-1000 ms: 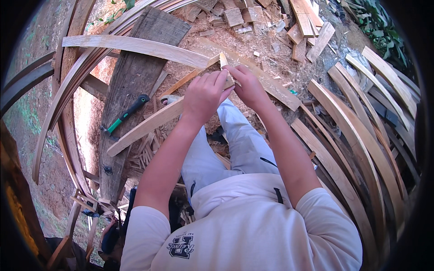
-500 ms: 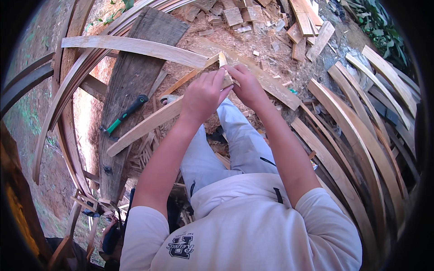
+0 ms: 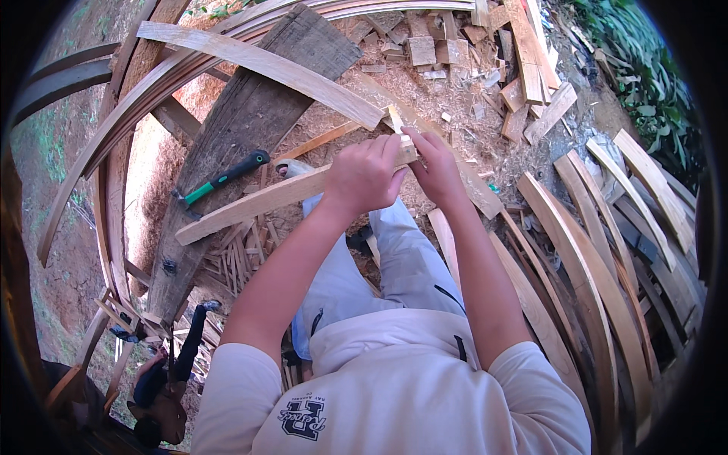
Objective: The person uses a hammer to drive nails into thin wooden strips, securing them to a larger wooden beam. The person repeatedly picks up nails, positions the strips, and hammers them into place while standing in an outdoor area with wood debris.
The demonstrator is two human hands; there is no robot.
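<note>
A pale wooden board (image 3: 262, 199) slants up from the lower left to my hands above my knees. My left hand (image 3: 365, 173) is wrapped round it near its far end. At that end, my right hand (image 3: 436, 168) has its fingers bent and pinched close together. A thin light strip of wood (image 3: 395, 120) sticks up just beyond the fingers; whether it is held cannot be made out. To the left, a hammer (image 3: 221, 180) with a green and black handle lies on a wide weathered plank (image 3: 250, 114).
Curved wooden slats (image 3: 607, 288) are stacked on the right, and more bend round the left side. A long board (image 3: 262, 68) crosses the plank. Offcuts (image 3: 422, 51) and sawdust cover the ground ahead. Another person (image 3: 163, 394) is at the lower left.
The whole view has shifted, bringing the other person more into sight at the lower left. My hands stay together at the board's end, with no clear change of grip.
</note>
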